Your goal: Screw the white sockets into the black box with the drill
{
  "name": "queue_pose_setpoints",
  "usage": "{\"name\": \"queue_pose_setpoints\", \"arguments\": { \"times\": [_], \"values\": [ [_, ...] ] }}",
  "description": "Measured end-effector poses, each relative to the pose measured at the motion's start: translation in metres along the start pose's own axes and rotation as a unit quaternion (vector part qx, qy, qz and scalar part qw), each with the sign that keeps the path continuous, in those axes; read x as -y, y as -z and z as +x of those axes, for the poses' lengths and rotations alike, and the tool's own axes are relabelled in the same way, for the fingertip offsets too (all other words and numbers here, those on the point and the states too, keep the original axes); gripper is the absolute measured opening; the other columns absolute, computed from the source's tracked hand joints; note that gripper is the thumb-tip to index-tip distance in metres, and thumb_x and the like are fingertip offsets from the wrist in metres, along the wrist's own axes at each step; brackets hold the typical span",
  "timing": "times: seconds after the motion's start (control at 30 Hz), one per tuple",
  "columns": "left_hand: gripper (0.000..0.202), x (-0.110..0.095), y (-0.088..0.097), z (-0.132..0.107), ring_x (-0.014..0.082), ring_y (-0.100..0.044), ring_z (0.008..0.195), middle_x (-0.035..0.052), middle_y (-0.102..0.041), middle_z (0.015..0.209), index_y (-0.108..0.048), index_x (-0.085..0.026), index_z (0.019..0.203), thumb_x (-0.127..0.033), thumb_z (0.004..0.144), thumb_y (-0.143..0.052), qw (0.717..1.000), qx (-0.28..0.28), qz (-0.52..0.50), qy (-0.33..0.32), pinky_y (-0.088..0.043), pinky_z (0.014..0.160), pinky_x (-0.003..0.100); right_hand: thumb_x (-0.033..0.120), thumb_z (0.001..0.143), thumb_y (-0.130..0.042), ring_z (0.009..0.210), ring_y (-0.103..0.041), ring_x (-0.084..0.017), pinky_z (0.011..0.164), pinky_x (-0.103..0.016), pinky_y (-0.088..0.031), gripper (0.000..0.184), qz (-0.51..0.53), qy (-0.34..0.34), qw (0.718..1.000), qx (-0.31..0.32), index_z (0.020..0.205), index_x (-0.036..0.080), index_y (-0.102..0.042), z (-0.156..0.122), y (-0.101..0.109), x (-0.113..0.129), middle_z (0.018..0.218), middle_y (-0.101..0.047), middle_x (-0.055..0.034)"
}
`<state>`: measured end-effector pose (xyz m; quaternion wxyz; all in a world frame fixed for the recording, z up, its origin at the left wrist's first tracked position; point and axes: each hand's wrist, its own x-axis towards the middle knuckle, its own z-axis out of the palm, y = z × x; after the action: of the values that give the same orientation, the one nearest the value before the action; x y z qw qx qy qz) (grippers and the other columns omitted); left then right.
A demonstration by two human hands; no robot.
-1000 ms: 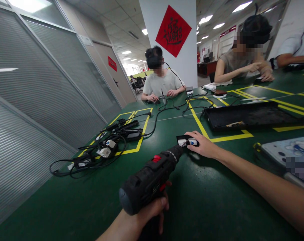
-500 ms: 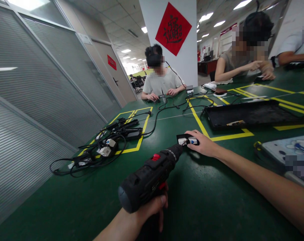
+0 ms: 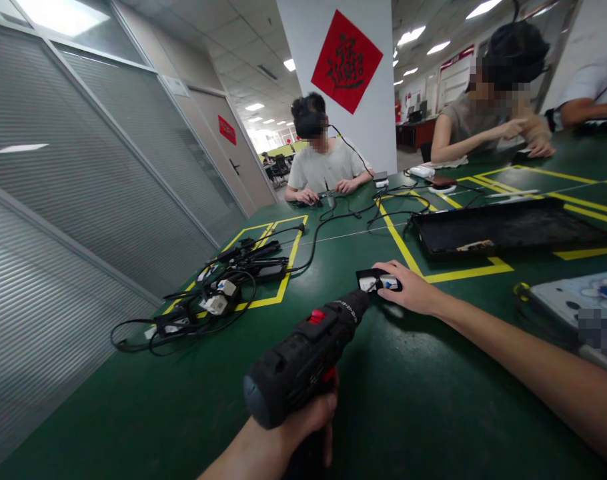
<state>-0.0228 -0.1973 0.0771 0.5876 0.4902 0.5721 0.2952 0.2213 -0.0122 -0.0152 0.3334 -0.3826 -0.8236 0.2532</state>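
My left hand (image 3: 308, 417) is wrapped round the grip of a black cordless drill (image 3: 303, 357) with a red slider on top and a red trigger. The drill points forward and to the right, its chuck close to a small black case with white and blue parts (image 3: 367, 283). A thin bit seems to meet that case; whether it sits in a screw cannot be made out. My right hand (image 3: 411, 287) grips the case from the right, thumb in front and fingers behind, against the green table (image 3: 408, 400).
A tangle of black cables and adapters (image 3: 218, 293) lies left within yellow tape. At the right are a black tray (image 3: 513, 230) and a pale box with a cartoon print (image 3: 573, 303). Beyond, a person (image 3: 328, 163) and another person (image 3: 483, 133) work at the table.
The whole view has shifted slightly, so things appear a little further right. Drill, case and both hands keep nearly the same places relative to each other.
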Motion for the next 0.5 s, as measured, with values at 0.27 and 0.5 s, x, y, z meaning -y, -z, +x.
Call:
{"name": "queue_pose_setpoints", "arguments": {
  "times": [0.27,0.5],
  "values": [
    [0.031,0.0049,0.0016,0.0031,0.0137,-0.057,0.053,0.0044,-0.059,0.075,-0.053,-0.014,0.098,-0.035,0.076,-0.061,0.999,0.032,-0.007,0.002,-0.048,0.046,0.024,0.022,0.083,-0.060,0.092,-0.051,-0.017,0.085,-0.031,-0.041,0.045,0.003,0.006,1.000,0.004,0.125,0.026,-0.044,-0.0006,0.0010,-0.0009,0.111,-0.045,-0.0039],
    [0.026,0.0048,0.0017,-0.0014,0.0129,-0.057,0.051,0.0042,-0.060,0.071,-0.057,-0.013,0.093,-0.034,0.078,-0.059,0.999,0.035,-0.011,-0.016,-0.048,0.051,0.026,0.021,0.083,-0.061,0.090,-0.052,-0.017,0.084,-0.031,-0.042,0.044,-0.005,0.012,1.000,-0.003,0.124,0.027,-0.045,-0.0008,0.0012,0.0027,0.110,-0.044,-0.0042]
  ]
}}
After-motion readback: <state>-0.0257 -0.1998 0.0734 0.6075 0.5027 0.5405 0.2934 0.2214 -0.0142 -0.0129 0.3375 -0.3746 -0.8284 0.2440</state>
